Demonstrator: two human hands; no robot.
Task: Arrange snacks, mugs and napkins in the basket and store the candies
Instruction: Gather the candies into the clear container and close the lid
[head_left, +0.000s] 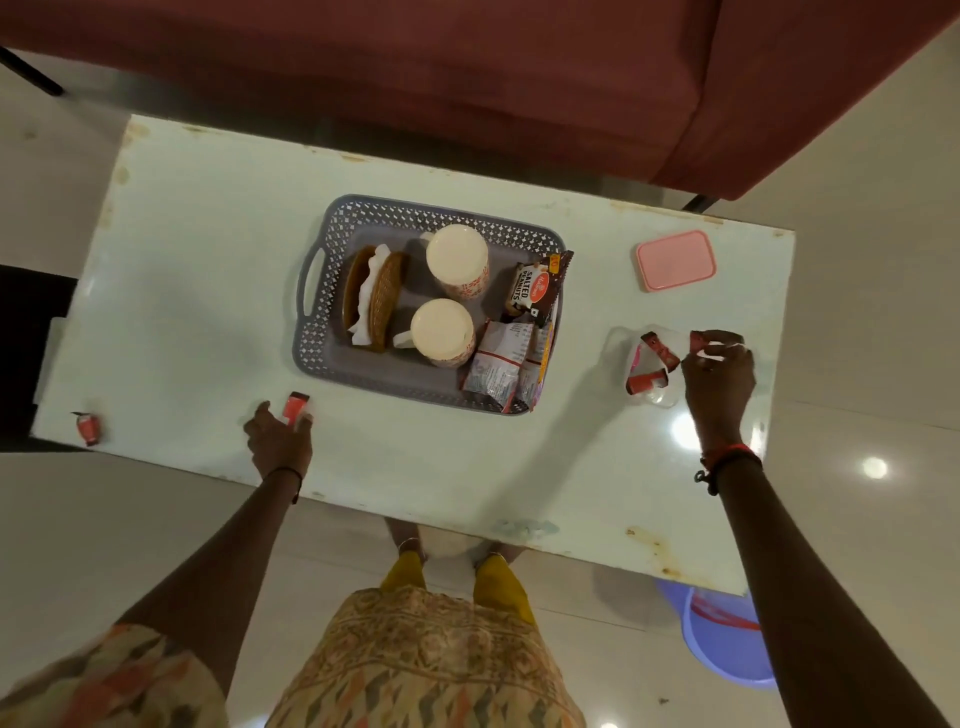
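A grey perforated basket (332, 332) sits mid-table. It holds two upturned mugs (457, 260), a brown napkin holder with white napkins (376, 299) and snack packets (530, 291). My left hand (278, 441) pinches a red candy (295, 408) at the table's near edge. My right hand (719, 374) pinches another red candy (697, 340) over a clear plastic container (618, 343) that holds red candies (660, 353). One more red candy (88, 428) lies at the near left corner.
A pink lid (675, 260) lies at the far right of the white table (208, 260). A maroon sofa (467, 78) stands beyond the table. A purple tub (727, 639) sits on the floor under the near right corner.
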